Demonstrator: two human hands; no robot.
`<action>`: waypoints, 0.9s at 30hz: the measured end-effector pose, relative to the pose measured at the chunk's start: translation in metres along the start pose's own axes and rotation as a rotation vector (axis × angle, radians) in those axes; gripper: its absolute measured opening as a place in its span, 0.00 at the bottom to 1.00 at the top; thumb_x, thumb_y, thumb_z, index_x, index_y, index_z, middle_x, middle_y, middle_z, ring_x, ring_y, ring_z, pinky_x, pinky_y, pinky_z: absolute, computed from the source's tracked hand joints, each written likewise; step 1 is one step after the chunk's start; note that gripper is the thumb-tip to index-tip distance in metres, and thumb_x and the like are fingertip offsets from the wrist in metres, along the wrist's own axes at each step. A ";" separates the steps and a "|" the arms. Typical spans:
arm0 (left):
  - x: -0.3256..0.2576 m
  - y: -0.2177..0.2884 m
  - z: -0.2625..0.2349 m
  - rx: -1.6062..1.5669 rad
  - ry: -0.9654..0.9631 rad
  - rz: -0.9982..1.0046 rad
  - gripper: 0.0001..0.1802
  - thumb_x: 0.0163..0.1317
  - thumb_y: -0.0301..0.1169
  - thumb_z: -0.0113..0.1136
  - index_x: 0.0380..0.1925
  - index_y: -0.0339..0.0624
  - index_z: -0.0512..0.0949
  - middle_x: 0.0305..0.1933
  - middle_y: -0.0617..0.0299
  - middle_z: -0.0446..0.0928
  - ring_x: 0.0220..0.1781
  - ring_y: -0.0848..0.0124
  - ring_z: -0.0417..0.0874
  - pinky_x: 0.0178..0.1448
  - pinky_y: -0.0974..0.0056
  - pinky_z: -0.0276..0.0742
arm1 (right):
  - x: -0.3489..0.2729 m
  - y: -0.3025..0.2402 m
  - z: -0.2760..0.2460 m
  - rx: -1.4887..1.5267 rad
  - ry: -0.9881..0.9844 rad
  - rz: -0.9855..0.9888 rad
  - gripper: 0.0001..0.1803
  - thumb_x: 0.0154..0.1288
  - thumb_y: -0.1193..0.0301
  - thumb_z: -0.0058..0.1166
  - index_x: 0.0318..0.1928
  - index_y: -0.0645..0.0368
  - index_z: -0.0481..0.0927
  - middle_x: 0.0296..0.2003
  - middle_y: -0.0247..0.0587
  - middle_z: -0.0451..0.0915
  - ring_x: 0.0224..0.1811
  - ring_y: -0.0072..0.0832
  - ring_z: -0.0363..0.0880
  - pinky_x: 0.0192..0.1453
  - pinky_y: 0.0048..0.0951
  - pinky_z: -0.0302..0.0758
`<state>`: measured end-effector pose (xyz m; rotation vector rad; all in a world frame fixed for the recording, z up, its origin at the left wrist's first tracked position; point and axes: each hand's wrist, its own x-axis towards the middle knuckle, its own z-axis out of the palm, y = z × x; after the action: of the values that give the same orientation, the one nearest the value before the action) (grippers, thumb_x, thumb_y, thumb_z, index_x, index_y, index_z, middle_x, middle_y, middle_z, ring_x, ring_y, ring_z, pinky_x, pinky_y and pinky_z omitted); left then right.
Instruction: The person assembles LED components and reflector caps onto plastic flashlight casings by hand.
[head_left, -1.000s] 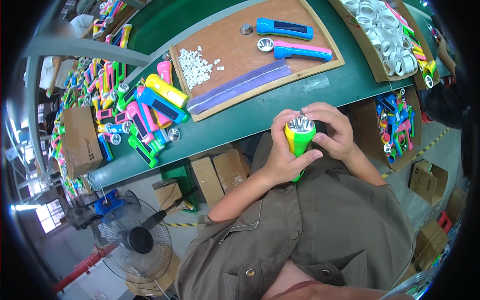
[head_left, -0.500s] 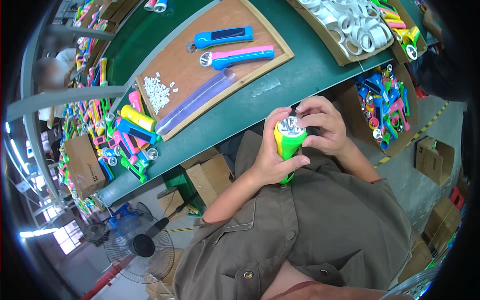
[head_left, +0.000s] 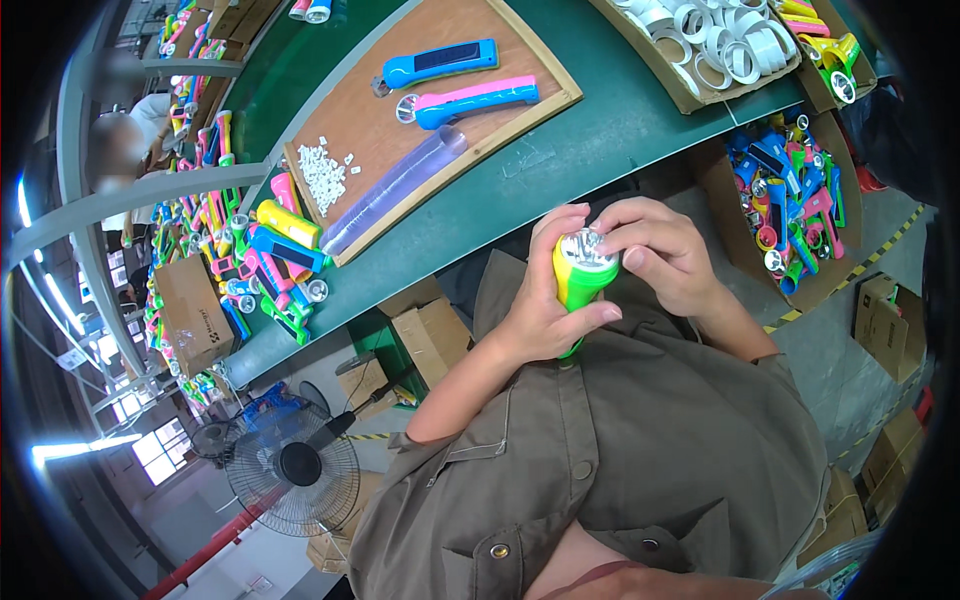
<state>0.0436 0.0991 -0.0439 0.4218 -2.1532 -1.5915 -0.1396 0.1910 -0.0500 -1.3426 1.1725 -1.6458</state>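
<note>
1. Green and yellow plastic makes up the round-headed flashlight [head_left: 580, 287] in my left grip [head_left: 545, 318], my fingers wrapped around its body. It sits in front of my shirt, short of the tabletop edge, with its silvery reflector tilted upward.
2. My right grip [head_left: 665, 252] has curled fingers touching the reflector's rim; I cannot tell whether they pinch anything small. Those fingers hide part of the head from me.
3. Beyond lies the green tabletop [head_left: 610, 140], bearing a shallow brown wooden tray [head_left: 350, 105] whose raised frame lies between me and its contents.
4. Along the tray's near side stretches a translucent purple plastic tube [head_left: 395, 195], with small white pieces [head_left: 322, 180] heaped to its left.
5. Farther in, a blue flashlight with a dark panel [head_left: 440, 62] lies near a pink and blue flashlight [head_left: 485, 100].
6. Left of the tray, a jumble of multicoloured flashlights [head_left: 288, 258] crowds the surface beside a brown cardboard carton [head_left: 197, 305].
7. To my right, loose white plastic rings [head_left: 720, 45] fill an open box; below, a cardboard box [head_left: 715, 190] holds more flashlights.
8. A black wire-cage fan [head_left: 297, 465] stands at lower left.
</note>
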 end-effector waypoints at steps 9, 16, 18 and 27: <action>0.008 -0.010 -0.010 -0.098 -0.038 0.006 0.45 0.54 0.36 0.72 0.66 0.41 0.54 0.69 0.44 0.54 0.71 0.53 0.58 0.72 0.52 0.54 | 0.003 -0.004 0.007 -0.341 0.053 -0.158 0.16 0.52 0.77 0.66 0.44 0.59 0.83 0.45 0.45 0.82 0.44 0.40 0.81 0.49 0.36 0.77; 0.005 -0.018 -0.029 -0.160 0.003 -0.021 0.43 0.55 0.31 0.70 0.66 0.41 0.54 0.68 0.44 0.55 0.70 0.53 0.61 0.71 0.53 0.58 | 0.029 -0.004 0.019 -0.064 -0.122 0.154 0.13 0.58 0.77 0.61 0.45 0.57 0.85 0.48 0.44 0.77 0.50 0.36 0.78 0.53 0.33 0.75; 0.002 -0.021 -0.039 -0.098 0.036 -0.012 0.43 0.55 0.30 0.70 0.65 0.41 0.54 0.68 0.44 0.55 0.69 0.53 0.61 0.71 0.54 0.58 | 0.037 -0.010 0.031 -0.101 -0.100 0.256 0.12 0.60 0.77 0.60 0.46 0.57 0.85 0.49 0.44 0.77 0.50 0.38 0.78 0.54 0.35 0.75; -0.017 -0.035 -0.063 -0.043 0.225 0.045 0.41 0.54 0.27 0.70 0.64 0.39 0.56 0.66 0.44 0.58 0.67 0.51 0.64 0.70 0.53 0.61 | 0.070 -0.016 0.078 -0.620 -0.271 0.008 0.22 0.54 0.74 0.63 0.51 0.62 0.80 0.52 0.46 0.79 0.55 0.46 0.76 0.59 0.43 0.74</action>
<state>0.0897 0.0451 -0.0640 0.5093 -1.9436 -1.4867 -0.0780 0.1160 -0.0069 -1.8606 1.5793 -1.0748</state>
